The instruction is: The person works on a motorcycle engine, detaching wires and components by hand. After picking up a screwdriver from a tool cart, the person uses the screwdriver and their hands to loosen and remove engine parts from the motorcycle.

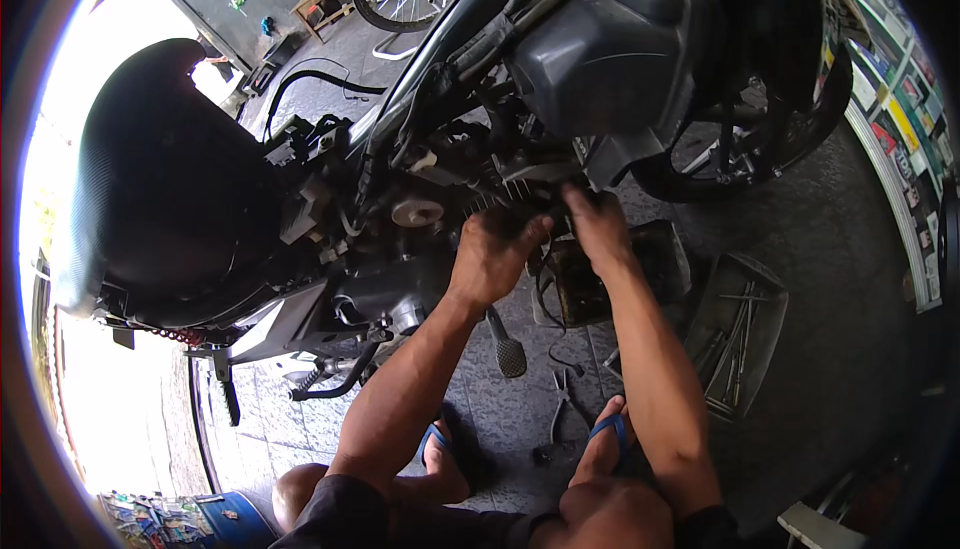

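A dark motorcycle with part of its bodywork off stands across the view, its engine [405, 269] bare. Both hands reach in at the finned cylinder [488, 201]. My left hand [490, 257] is closed, with the thumb pointing right and the fingers curled around something dark that I cannot make out. Close on its right, my right hand [600, 229] is slightly blurred and its fingertips are lost among dark parts below the grey plastic cover [605, 59]. A thin black cable [543, 294] hangs down between the two forearms.
On the tiled floor between my feet lie pliers [568, 404]. To the right, a metal tray [768, 324] holds several long tools. Behind my right forearm is a dark box [660, 259]. The foot pedal [509, 354] juts toward me. A display case [900, 119] lines the right side.
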Available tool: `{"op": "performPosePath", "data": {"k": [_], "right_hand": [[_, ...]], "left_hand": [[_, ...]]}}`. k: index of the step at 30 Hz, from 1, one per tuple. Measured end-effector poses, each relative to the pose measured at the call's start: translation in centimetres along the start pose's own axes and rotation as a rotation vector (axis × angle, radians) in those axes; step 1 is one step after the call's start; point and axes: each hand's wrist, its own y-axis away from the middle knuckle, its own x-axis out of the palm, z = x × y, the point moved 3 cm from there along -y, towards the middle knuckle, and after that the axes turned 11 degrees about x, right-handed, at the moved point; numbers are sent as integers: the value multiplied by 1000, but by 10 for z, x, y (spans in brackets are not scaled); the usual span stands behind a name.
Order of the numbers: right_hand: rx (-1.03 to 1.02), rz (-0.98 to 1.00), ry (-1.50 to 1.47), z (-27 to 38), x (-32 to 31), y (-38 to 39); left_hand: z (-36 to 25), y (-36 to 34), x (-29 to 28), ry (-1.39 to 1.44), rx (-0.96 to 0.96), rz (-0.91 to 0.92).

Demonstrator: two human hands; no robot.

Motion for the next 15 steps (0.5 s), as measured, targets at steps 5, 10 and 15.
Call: {"op": "performPosePath", "data": {"k": [5,10,15], "right_hand": [[17,42,-130,20,-36,38],[-109,47,-49,-8,-19,68],[-350,-71,52,-13,-6,91]], "left_hand": [[-2,-3,2,150,-157,136],[10,21,11,600,-448,40],[22,35,18,636,-344,-19]]}}
